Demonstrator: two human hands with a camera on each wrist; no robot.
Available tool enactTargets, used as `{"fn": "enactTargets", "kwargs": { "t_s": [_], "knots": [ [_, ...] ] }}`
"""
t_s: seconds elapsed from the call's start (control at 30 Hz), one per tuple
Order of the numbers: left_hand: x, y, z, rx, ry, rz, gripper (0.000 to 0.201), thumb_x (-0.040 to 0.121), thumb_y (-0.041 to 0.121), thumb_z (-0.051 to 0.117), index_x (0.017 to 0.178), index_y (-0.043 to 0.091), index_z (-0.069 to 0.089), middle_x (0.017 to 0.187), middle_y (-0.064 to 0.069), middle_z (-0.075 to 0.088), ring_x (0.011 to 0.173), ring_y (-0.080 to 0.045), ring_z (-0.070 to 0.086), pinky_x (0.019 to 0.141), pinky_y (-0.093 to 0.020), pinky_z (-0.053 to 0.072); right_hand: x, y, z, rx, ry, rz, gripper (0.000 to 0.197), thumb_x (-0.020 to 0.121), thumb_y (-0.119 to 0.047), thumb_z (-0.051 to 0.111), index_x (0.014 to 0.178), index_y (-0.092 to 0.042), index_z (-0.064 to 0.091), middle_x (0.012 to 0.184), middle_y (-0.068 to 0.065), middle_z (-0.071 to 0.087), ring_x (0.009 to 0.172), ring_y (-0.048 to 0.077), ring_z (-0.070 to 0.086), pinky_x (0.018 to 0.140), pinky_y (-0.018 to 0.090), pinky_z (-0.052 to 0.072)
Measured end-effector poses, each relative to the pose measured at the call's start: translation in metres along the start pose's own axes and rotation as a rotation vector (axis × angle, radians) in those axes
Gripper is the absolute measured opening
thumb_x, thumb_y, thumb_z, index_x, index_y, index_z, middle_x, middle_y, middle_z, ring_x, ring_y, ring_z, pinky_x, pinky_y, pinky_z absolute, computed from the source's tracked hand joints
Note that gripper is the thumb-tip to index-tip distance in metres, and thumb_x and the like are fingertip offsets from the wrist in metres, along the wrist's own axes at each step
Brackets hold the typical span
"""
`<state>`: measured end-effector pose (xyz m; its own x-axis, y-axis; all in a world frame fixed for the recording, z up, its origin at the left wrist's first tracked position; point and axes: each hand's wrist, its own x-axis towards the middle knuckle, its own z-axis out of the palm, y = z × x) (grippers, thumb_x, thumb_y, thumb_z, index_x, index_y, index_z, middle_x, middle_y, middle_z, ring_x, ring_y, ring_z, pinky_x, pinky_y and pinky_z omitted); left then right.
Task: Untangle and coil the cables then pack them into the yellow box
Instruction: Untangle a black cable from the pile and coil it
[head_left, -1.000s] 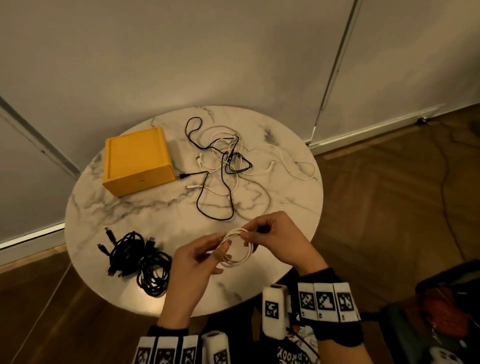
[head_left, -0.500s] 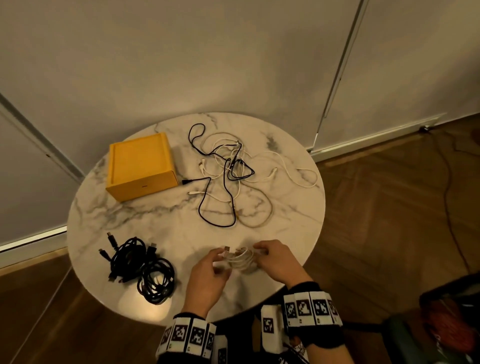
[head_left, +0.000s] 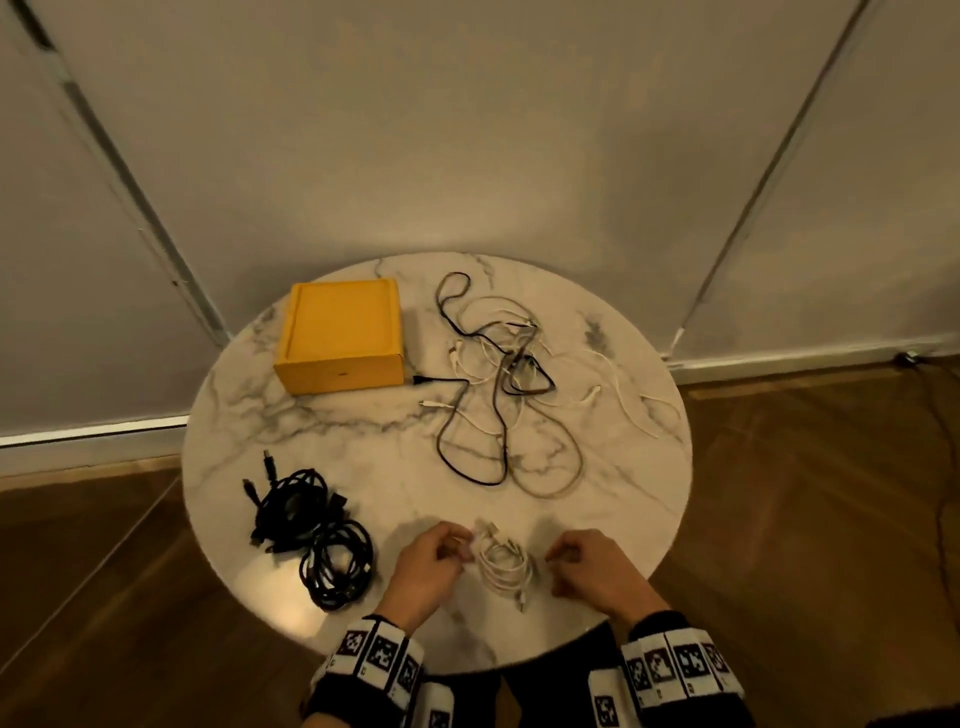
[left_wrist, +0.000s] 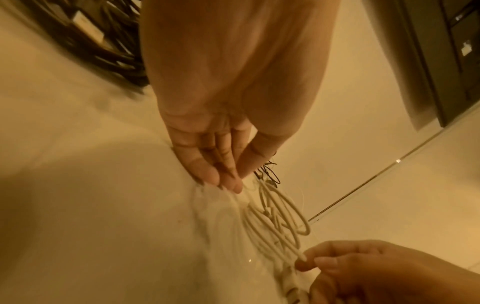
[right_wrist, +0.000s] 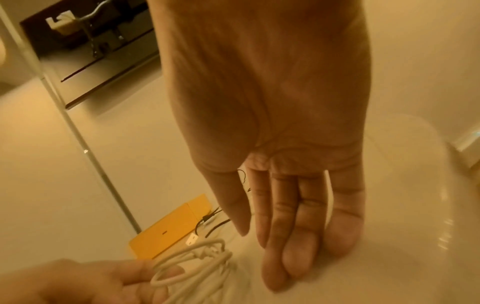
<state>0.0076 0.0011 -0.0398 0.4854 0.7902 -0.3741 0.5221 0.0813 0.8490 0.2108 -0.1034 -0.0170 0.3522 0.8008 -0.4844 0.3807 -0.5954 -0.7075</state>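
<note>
A small white cable coil (head_left: 503, 567) lies on the marble table (head_left: 322, 431) near its front edge. My left hand (head_left: 457, 551) pinches the coil's left side; the left wrist view shows the strands running out from its fingertips (left_wrist: 235, 186). My right hand (head_left: 558, 569) hovers just right of the coil with straight fingers (right_wrist: 296, 253) and holds nothing. The yellow box (head_left: 340, 332) stands closed at the back left. A loose tangle of black and white cables (head_left: 498, 384) spreads over the back right.
Two black cable coils (head_left: 311, 535) lie at the front left of the table, close to my left hand. The round table stands against a pale wall, with wooden floor on both sides.
Both hands brought the white coil down from the air onto the table. The right hand has let go of it and moved slightly right.
</note>
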Motion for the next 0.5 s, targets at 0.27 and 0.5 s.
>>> {"fn": "enactTargets", "kwargs": {
  "t_s": [0.27,0.5],
  "knots": [
    [-0.011,-0.005,0.000,-0.237,-0.014,-0.048,0.037,0.063,0.010,0.058,0.099,0.016,0.063,0.088,0.002,0.066,0.089,-0.015,0.063,0.085,-0.028,0.049,0.056,-0.095,0.006,-0.422,0.035,-0.462,0.044,0.080,-0.002,0.057,0.122,-0.015,0.064,0.125,0.002,0.059,0.113,0.019,0.057,0.086,0.015,0.037],
    [-0.032,0.002,-0.002,-0.039,-0.094,0.032,0.045,0.069,0.025,0.058,0.113,0.025,0.050,0.110,0.002,0.055,0.082,-0.001,0.050,0.075,-0.007,0.039,0.086,-0.119,0.034,-0.735,-0.118,-0.298,0.022,0.080,-0.006,0.063,0.102,-0.009,0.068,0.116,0.013,0.064,0.105,0.028,0.061,0.085,0.031,0.051]
  ]
}}
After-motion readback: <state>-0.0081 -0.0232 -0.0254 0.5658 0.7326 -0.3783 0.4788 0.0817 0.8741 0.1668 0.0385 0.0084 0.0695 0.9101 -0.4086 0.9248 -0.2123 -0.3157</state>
